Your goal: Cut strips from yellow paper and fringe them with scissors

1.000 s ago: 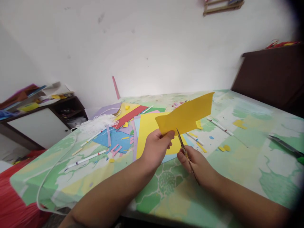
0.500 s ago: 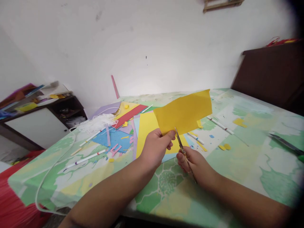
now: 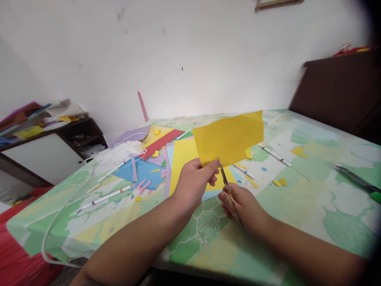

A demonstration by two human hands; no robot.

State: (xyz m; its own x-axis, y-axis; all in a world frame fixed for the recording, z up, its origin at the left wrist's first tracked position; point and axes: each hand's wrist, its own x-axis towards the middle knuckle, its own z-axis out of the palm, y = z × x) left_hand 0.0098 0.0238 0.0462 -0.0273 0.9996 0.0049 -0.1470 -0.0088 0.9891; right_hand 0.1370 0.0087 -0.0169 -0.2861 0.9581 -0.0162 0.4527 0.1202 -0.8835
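Observation:
A yellow sheet of paper or thin foam (image 3: 229, 137) is held up above the table by my left hand (image 3: 195, 180), thumb and fingers pinching its lower left edge. My right hand (image 3: 242, 202) is closed around the handles of a pair of scissors (image 3: 225, 180). The blades point up and meet the sheet's lower edge, just right of my left thumb. Below the raised sheet lie a bright yellow sheet (image 3: 182, 163) and a blue sheet (image 3: 141, 174), with other coloured sheets partly covered.
White cord (image 3: 126, 153) lies heaped at the left, near a red strip (image 3: 163, 143). Slim white pens (image 3: 275, 155) and yellow scraps (image 3: 299, 151) are scattered on the patterned tablecloth (image 3: 208, 224). A dark blade with a green handle (image 3: 357, 180) rests at the right edge.
Both hands keep their grip, and the scissors stay at the sheet's lower edge. The whole view has shifted slightly, with little other visible change.

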